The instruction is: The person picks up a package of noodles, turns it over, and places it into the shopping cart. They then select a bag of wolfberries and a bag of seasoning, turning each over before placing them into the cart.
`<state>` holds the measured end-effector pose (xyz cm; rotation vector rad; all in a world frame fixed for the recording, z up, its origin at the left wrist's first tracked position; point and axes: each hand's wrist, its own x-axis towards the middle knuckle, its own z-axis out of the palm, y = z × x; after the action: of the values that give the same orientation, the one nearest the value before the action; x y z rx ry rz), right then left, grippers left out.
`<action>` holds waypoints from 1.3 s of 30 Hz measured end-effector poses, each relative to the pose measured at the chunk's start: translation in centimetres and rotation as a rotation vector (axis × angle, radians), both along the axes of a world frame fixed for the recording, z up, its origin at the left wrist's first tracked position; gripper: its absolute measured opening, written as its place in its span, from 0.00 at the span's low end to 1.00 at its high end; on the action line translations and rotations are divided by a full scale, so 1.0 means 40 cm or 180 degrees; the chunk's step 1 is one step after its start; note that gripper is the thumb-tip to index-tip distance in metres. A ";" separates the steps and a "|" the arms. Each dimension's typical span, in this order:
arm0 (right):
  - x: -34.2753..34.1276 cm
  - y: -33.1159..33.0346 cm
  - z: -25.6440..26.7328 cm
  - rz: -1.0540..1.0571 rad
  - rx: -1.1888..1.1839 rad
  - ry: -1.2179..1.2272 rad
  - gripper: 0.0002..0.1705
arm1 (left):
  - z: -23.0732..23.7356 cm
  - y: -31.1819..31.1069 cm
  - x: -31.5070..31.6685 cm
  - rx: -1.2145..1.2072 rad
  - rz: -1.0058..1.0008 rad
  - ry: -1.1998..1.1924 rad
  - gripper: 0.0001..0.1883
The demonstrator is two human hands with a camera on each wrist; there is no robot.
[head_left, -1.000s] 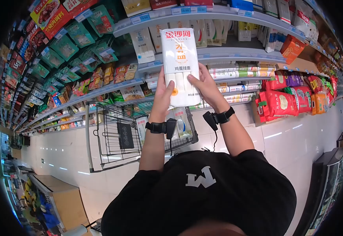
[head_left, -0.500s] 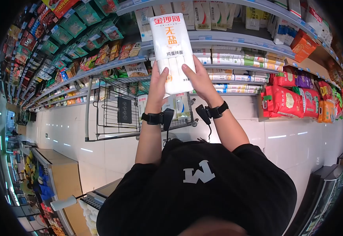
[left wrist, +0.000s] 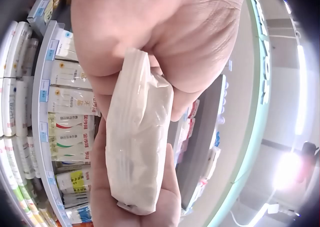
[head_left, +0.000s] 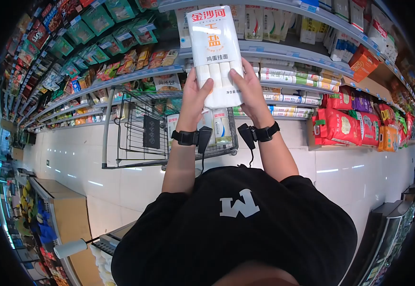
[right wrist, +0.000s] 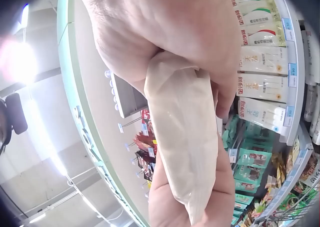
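A white noodle packet (head_left: 215, 52) with red and orange lettering is held up in front of the shelves, its printed face toward the head camera. The left hand (head_left: 195, 97) grips its lower left side, thumb on the front. On the lower right side the right hand (head_left: 251, 90) grips it the same way. In the left wrist view the packet's end (left wrist: 137, 142) sits between both palms; the right wrist view shows the packet (right wrist: 185, 132) from the other side. The fingers behind the packet are hidden in the head view.
A wire shopping cart (head_left: 136, 128) with several packets in it stands beyond the left forearm. Shelves (head_left: 283, 52) of noodle packets run across the back. Red rice bags (head_left: 338, 126) lie at the right. A wooden-sided stand (head_left: 71, 217) is at the lower left.
Compared with a second ago, the packet and both hands sit a little higher in the head view, still gripped on both sides. The head view has shifted, with the lower left stand further in.
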<state>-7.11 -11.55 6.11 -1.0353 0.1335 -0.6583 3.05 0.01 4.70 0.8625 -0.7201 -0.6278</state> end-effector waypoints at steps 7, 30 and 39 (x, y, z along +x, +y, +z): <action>0.075 0.064 0.009 -0.0066 0.0087 -0.0140 0.29 | -0.006 0.048 0.074 -0.0141 0.0004 0.0127 0.29; 0.123 0.072 -0.018 -0.0417 -0.0437 0.0364 0.30 | 0.001 0.073 0.115 -0.0170 -0.0113 0.0201 0.26; 0.178 0.101 0.000 -0.0864 -0.1380 0.0180 0.41 | 0.046 0.057 0.055 0.0874 0.1530 -0.3083 0.27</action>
<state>0.02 -7.51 6.09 -1.4692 0.1878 -0.9296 5.26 2.28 6.55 1.5610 -1.2430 0.1788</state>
